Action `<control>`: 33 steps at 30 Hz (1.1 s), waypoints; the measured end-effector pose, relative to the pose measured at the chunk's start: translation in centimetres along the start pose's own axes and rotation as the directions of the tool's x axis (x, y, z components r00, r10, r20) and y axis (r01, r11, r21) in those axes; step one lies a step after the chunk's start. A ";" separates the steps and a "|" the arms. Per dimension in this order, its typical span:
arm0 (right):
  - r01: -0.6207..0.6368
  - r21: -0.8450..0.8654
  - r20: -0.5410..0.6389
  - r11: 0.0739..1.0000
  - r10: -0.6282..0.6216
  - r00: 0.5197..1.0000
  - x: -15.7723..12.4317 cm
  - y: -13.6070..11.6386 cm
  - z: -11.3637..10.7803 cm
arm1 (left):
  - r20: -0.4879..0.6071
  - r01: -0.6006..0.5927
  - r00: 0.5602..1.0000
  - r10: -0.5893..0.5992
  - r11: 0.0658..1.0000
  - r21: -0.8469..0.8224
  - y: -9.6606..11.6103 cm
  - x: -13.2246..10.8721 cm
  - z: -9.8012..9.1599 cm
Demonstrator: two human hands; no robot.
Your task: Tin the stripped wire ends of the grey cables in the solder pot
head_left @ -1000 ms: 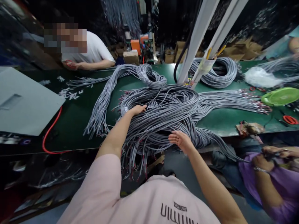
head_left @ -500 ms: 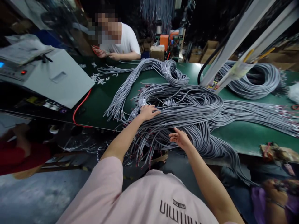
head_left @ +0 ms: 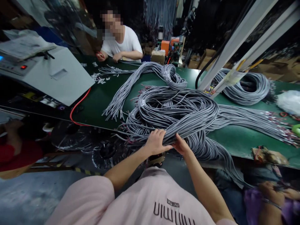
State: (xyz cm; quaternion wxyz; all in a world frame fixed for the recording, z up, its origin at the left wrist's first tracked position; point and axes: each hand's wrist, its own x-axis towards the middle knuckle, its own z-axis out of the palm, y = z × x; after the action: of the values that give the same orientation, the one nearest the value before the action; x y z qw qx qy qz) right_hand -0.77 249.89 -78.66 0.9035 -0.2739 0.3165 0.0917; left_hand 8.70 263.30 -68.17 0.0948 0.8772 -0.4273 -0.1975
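A large looped bundle of grey cables [head_left: 194, 120] lies on the green table, its near side reaching the front edge. My left hand [head_left: 157, 142] rests over the near strands with its thumb stretched toward the right. Close beside it, my right hand [head_left: 181, 145] is at the same near side, its fingertips partly hidden under the cables. Both hands appear to be gripping the near strands between them. Red-tipped cable ends stick out on the left of the bundle.
A smaller grey cable bundle [head_left: 131, 84] lies behind; another coil [head_left: 246, 87] is at the back right. White posts [head_left: 225, 75] rise behind the big bundle. A grey machine [head_left: 53, 72] stands left. A person in white [head_left: 127, 40] sits across the table [head_left: 93, 107].
My left hand has come down from the top of the bundle to its near edge, beside my right hand. The near strands are drawn together. The person opposite has moved their hands apart.
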 end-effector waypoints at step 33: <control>0.258 -0.152 -0.132 0.954 -0.278 0.951 -14.2 -0.2 -17.8 | 0.454 -0.174 0.829 0.325 0.923 -0.343 18.6 -3.3 16.0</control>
State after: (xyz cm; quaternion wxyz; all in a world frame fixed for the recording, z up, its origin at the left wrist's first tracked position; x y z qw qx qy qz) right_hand -21.09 240.05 -81.32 0.8605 -0.3801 0.3376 -0.0325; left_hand -13.20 254.46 -75.55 0.1318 0.7076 -0.5155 -0.4649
